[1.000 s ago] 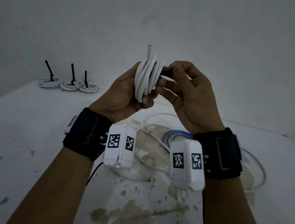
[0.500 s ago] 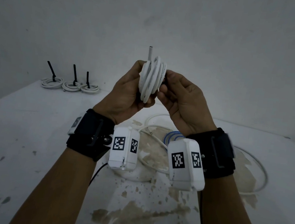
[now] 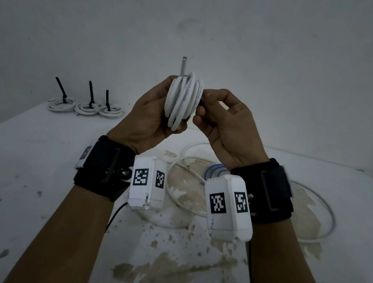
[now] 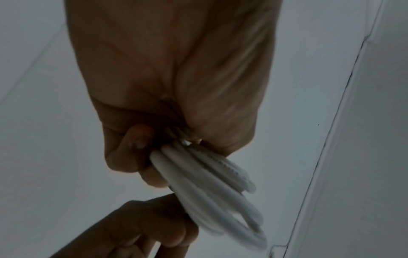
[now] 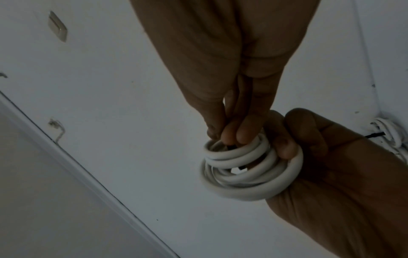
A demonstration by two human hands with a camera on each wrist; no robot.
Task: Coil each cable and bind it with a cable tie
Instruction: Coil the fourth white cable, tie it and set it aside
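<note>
- My left hand (image 3: 153,112) holds the coiled white cable (image 3: 183,99) up in front of me, fingers curled round its back and thumb under the lower loops; the coil stands on edge, well above the table (image 3: 26,169).
- One cut end of the cable (image 3: 184,65) sticks straight up at the coil's 12 o'clock.
- My right hand (image 3: 226,127) is at the coil's 3 o'clock, thumb and fingertips (image 5: 244,132) pinched together at the rim of the loops.
- Something thin and dark sits in that pinch, likely a black cable tie (image 3: 199,104), but the light is too poor to be sure how far it runs through the coil.
- From the right wrist view, the loops lie stacked and a little uneven, with my left thumb pressed on the outer loop.
- At 10 o'clock on the far edge of the table lie three bound coils (image 3: 85,106) side by side, each with a black tie tail (image 3: 91,91) standing up.
- Below my wrists, toward 6 o'clock, loose white cable (image 3: 325,217) sprawls in a wide loop over the stained tabletop, with a blue cable (image 3: 214,170) partly hidden behind my right wrist camera (image 3: 229,206).
- My left wrist camera (image 3: 148,181) sits at the inside of the black strap.
</note>
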